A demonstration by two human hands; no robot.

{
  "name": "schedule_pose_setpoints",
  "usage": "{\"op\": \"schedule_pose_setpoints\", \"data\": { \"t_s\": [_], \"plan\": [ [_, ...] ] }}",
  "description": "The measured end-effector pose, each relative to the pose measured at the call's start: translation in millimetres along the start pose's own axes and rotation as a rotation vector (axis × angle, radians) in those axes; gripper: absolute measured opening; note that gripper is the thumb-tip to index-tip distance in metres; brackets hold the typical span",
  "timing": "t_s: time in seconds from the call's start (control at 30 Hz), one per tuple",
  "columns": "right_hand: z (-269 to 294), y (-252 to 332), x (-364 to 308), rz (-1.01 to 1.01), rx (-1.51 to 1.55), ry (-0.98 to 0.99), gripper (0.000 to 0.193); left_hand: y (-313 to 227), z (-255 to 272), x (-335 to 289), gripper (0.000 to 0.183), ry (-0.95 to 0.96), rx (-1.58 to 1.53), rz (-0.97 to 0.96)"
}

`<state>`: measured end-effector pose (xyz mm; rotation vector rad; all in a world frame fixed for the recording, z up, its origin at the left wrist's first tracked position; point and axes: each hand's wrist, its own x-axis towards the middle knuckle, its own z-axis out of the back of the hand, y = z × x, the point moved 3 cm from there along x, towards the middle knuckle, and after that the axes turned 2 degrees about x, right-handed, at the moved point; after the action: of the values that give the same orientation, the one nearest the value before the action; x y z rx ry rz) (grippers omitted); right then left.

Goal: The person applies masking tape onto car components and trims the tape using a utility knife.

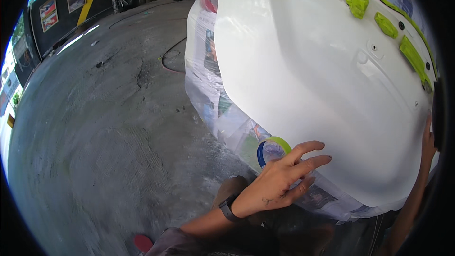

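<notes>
- The right hand (428, 143) sits at the picture's far right rim. Only its fingers and a strip of forearm show, and the dark edge cuts off the rest. I cannot tell how far open it is, nor whether it holds anything; the fingertips seem to lie on the white panel (313, 66).
- The lower right corner is dark and blurred; what stands under the panel there is hard to make out.
- A red thing (142, 243) at the bottom edge is partly cut off and I cannot tell what it is.
- Clear plastic sheeting (208, 80) wraps the car body beside and below the panel; paper shows through it, but too blurred to read as anything more.
- There are no containers in view.
- The left hand (279, 178) is open, fingers spread and nearly straight, resting flat on the panel's lower edge where it meets the sheeting. It grips nothing. A dark watch (229, 207) sits on its wrist.
- A tape roll (272, 150), green with a blue rim, sits just above the left hand's fingers, against the sheeting; whether a finger touches it I cannot tell.
- Green tape patches (386, 24) cover spots along the panel's upper right edge.
- The concrete floor (104, 128) spreads to the left, with posters (61, 2) on the far wall.
</notes>
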<state>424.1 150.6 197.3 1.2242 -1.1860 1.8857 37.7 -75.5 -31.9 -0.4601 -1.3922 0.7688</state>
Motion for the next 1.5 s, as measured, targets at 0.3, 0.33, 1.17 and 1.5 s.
{"op": "schedule_pose_setpoints", "data": {
  "t_s": [0.3,0.33,1.17,1.5],
  "plan": [
    [62.4,6.2,-9.5,-0.28,0.305,-0.092,0.046,-78.8,-28.7,101.1,0.048,-0.154,0.627,-0.655],
    [70.0,4.6,-7.0,-0.321,0.316,-0.089,0.048,-96.5,-37.4,124.5,0.051,-0.191,0.709,-0.783],
    [1.9,46.0,4.9,-0.655,0.88,-0.228,0.029,-125.2,-171.4,324.9,0.04,0.108,1.113,-1.106],
    [3.2,32.0,-0.1,-0.632,0.914,-0.188,0.027,-142.4,-160.4,331.2,0.038,0.274,1.124,-1.174]
  ]
}}
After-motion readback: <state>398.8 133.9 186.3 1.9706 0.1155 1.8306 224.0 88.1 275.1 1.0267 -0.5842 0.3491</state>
